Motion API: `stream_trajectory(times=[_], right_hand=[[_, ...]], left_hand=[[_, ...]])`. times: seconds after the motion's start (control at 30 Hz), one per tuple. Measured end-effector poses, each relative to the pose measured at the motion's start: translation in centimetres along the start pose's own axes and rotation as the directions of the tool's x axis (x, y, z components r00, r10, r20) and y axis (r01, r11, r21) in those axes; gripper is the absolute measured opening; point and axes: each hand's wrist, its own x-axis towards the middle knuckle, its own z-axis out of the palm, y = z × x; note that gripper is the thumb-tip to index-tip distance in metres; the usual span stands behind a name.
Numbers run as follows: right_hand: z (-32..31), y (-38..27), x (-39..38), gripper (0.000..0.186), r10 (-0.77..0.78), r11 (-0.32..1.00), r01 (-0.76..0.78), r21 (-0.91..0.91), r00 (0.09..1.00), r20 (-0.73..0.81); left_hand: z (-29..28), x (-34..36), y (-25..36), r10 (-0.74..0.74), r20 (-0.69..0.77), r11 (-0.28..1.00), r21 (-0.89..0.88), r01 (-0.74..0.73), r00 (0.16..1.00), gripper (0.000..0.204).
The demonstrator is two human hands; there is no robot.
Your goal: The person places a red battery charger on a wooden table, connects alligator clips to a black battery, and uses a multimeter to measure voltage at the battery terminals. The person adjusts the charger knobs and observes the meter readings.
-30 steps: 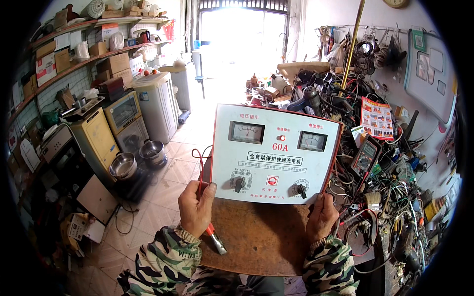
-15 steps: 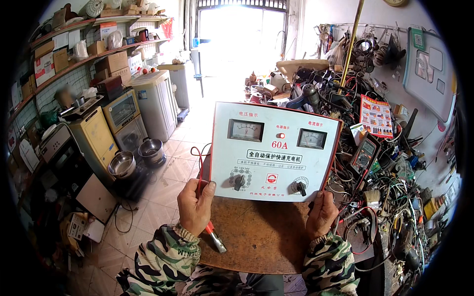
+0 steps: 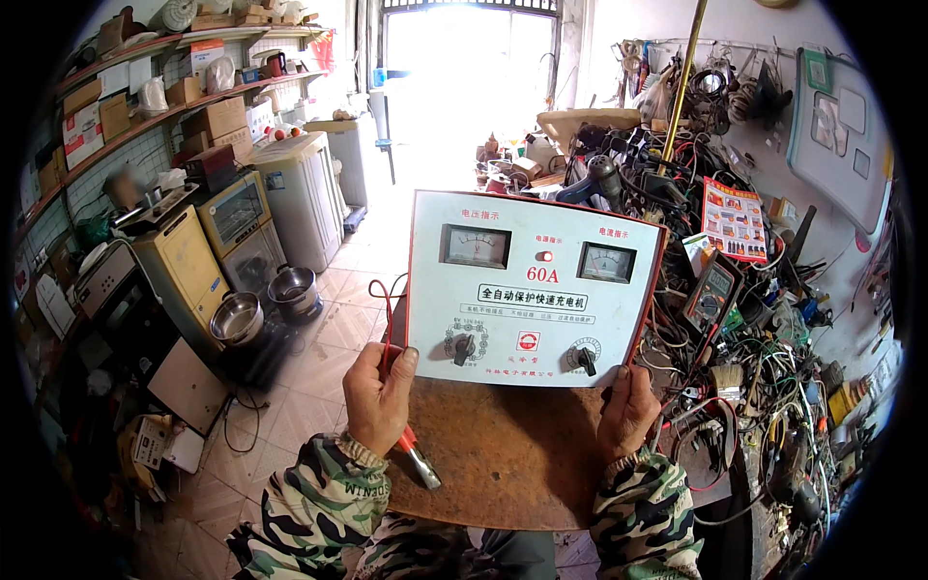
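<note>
A white-fronted battery charger [image 3: 527, 314] with red-edged sides is held up in front of me, its panel facing me and tilted slightly down to the right. Two needle meters, a small red lamp and two black knobs show on the panel. My left hand [image 3: 379, 401] grips its lower left corner, thumb on the edge. At the lower right corner, my right hand [image 3: 628, 414] is closed around the edge. Below the left hand hangs a red-handled metal clamp [image 3: 421, 464], its red lead [image 3: 389, 324] running up past the hand. The charger's back is hidden.
A worn brown wooden tabletop [image 3: 503, 464] lies below the charger. Tangled cables [image 3: 773, 425], a multimeter [image 3: 713, 290] and a brush [image 3: 727, 382] crowd the right side. Two metal pots [image 3: 237, 319] and old appliances [image 3: 304, 193] stand left, under loaded shelves [image 3: 184, 106]. A bright doorway is ahead.
The charger has shifted slightly up and to the left in the picture, with both hands keeping their grip. The view itself has moved a little too.
</note>
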Motion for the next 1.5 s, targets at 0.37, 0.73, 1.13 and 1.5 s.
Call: stream_trajectory(times=[0.37, 0.73, 1.13, 1.5], right_hand=[[-0.5, -0.5, 0.3, 0.012, 0.03, 0.999, -0.028, -0.03, 0.999, 0.034], [-0.2, 0.4, 0.0, 0.017, 0.026, 0.996, -0.024, -0.081, 0.999, 0.025], [-0.6, 2.0, -0.5, 0.014, 0.008, 0.998, -0.003, -0.065, 0.997, 0.081], [-1.4, 2.8, -0.6, 0.02, -0.17, 0.954, 0.218, -0.208, 0.96, 0.223]], left_hand=[[0.2, 0.1, 0.2, -0.021, -0.02, 0.999, 0.033, 0.022, 1.0, 0.029], [-0.2, -0.5, 0.2, -0.033, 0.012, 0.99, 0.14, 0.031, 0.999, 0.032], [0.5, -1.4, 0.7, 0.143, 0.021, 0.925, 0.353, -0.141, 0.989, 0.027], [-0.3, -2.1, 0.3, 0.162, 0.111, 0.807, 0.557, -0.196, 0.981, 0.03]])
